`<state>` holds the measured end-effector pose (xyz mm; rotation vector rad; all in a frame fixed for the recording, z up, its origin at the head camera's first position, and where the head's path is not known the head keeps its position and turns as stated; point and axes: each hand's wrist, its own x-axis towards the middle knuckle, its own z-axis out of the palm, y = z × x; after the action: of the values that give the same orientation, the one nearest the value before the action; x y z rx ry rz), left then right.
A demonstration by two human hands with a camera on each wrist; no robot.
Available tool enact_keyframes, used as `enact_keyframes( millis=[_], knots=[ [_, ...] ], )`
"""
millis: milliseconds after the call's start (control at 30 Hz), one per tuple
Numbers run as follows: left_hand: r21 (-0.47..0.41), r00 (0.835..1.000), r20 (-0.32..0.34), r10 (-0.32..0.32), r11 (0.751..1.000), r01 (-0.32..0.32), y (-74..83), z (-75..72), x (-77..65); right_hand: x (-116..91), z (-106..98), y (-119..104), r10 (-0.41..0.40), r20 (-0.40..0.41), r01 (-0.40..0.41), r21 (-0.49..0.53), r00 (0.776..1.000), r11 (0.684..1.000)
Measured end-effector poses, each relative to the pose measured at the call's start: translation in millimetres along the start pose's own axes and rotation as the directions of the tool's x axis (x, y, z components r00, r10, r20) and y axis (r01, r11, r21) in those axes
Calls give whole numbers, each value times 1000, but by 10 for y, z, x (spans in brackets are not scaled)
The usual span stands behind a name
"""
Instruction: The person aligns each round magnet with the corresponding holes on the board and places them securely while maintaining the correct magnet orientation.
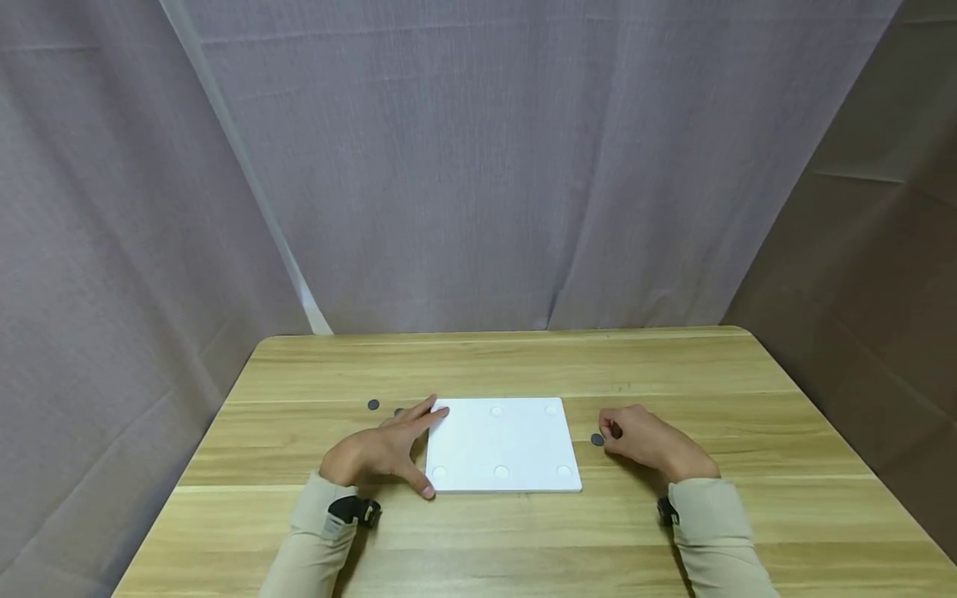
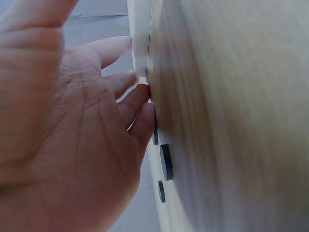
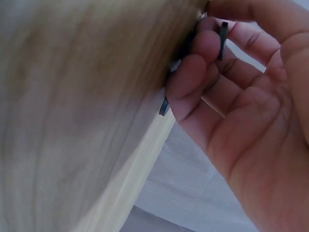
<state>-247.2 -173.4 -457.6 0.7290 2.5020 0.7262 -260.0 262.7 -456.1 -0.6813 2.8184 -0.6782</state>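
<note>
- Your left hand (image 1: 385, 448) spreads its fingers apart, touching the white board (image 1: 508, 436)
- Your right hand (image 1: 650, 438) curls its fingers round a dark disc (image 3: 223, 41); another disc (image 1: 596, 439) lies just beside those fingertips

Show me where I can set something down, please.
Free: light wooden table between the grey fabric curtain and white rectangular board; also nearer, between beige fabric sleeves. Crowded: the board's left (left hand, dark round discs) and right (right hand, discs).
</note>
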Motion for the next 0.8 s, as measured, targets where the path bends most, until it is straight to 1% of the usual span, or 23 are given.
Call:
enact_keyframes(
  millis=[133,233,333,567,800],
  knots=[
    [-14,1000,-1,-6,1000,6,7,3,-5,-22,-44,14,4,3,-4,28,1000,1000],
    [-22,1000,-1,-12,1000,12,16,6,-4,-42,-85,24,38,13,-38,53,999,998],
    [-25,1000,-5,-17,1000,16,24,5,-4,-49,-112,34,59,18,-60,43,998,997],
    [-21,1000,-8,-15,1000,15,16,3,4,-14,-100,52,75,-15,-76,-54,997,996],
    [-21,1000,-3,-22,1000,22,8,14,0,-42,-97,57,150,-14,-151,-31,989,988]
  ],
)
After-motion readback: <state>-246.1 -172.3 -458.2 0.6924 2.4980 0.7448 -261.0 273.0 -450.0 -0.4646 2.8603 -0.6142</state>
